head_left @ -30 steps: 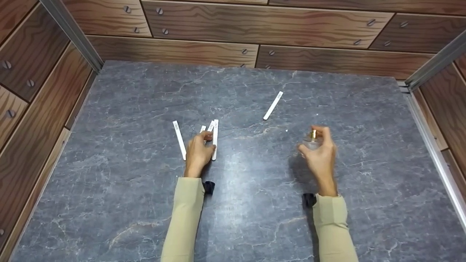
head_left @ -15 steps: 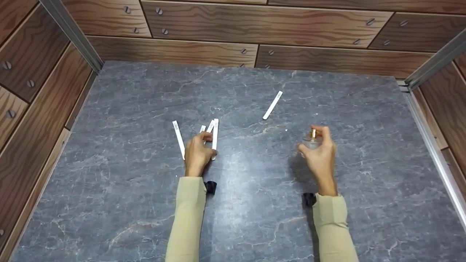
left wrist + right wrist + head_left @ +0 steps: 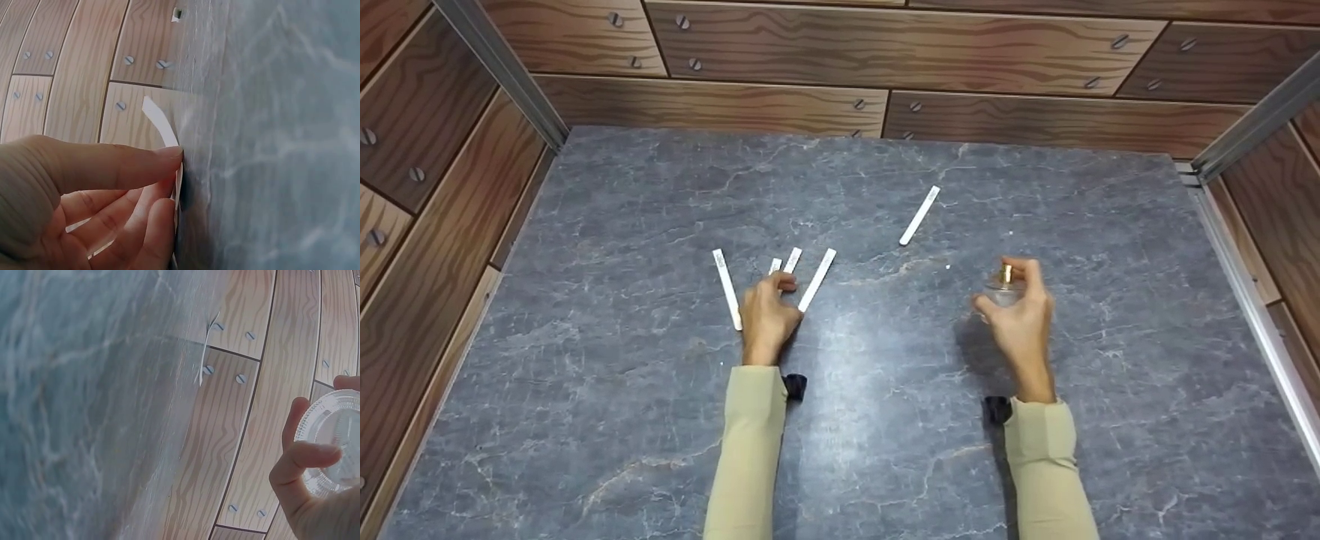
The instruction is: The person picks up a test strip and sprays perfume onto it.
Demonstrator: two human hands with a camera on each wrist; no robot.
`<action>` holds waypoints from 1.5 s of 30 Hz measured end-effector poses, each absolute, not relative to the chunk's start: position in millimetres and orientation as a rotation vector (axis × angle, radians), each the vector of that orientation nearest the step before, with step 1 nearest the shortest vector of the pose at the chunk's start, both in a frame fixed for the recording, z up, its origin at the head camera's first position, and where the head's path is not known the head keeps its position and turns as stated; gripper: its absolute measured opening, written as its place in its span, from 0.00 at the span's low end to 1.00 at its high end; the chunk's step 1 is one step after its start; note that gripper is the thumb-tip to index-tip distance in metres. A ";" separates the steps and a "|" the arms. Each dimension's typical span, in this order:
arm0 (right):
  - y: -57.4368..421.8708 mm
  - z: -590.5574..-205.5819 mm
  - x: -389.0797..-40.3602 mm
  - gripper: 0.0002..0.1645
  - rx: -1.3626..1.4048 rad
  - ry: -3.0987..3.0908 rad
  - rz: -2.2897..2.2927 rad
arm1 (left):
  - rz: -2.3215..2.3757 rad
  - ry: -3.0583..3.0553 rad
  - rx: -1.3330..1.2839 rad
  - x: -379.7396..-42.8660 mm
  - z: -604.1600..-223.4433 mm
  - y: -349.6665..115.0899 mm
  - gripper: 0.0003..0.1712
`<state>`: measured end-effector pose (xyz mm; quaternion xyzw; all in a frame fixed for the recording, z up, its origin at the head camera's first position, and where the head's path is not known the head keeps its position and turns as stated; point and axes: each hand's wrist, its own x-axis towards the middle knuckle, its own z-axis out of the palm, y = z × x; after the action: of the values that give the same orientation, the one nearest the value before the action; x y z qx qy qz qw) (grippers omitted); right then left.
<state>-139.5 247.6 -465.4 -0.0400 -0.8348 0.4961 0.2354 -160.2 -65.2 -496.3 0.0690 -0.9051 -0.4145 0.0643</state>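
Observation:
My left hand (image 3: 767, 319) is low over the table and pinches the near end of a white perfume test strip (image 3: 819, 279) at thumb and fingertips. In the left wrist view the strip (image 3: 159, 121) bends upward beyond the thumb. Two more test strips (image 3: 793, 259) reach out from behind the fingers, partly hidden, and another strip (image 3: 727, 289) lies just left of the hand. My right hand (image 3: 1026, 322) grips a clear glass perfume bottle with a gold spray top (image 3: 1006, 274), held above the table. The right wrist view shows the bottle's round ribbed base (image 3: 323, 422).
A single test strip (image 3: 919, 216) lies farther back, between the two hands. The grey marbled table (image 3: 840, 450) is bounded by wood-patterned walls (image 3: 780, 45) at the back and sides, with metal rails (image 3: 1256, 315) at the edges.
The strip at my left thumb has swung its far end to the right, away from the strip beside it. The right hand keeps the perfume bottle in the same place.

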 end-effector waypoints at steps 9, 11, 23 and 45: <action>246.9 -465.2 -141.8 0.31 -0.094 -2.299 1.325 | -1.198 -2.743 0.117 -161.5 -497.7 -63.3 0.24; 246.6 -465.2 -141.9 0.32 -0.093 -2.303 1.320 | -1.195 -2.752 0.110 -161.3 -497.6 -62.9 0.23; 247.6 -464.6 -141.3 0.32 -0.101 -2.297 1.338 | -1.358 -2.716 0.046 -159.2 -499.3 -56.9 0.11; 245.1 -465.0 -139.8 0.32 -0.042 -2.299 1.336 | -2.548 -2.263 0.106 -157.1 -489.6 -27.5 0.17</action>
<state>-139.8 245.1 -465.0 -0.0153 -0.8396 0.4877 0.2387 -157.1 -27.5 -489.6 0.0310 -0.6578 -0.7406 -0.1334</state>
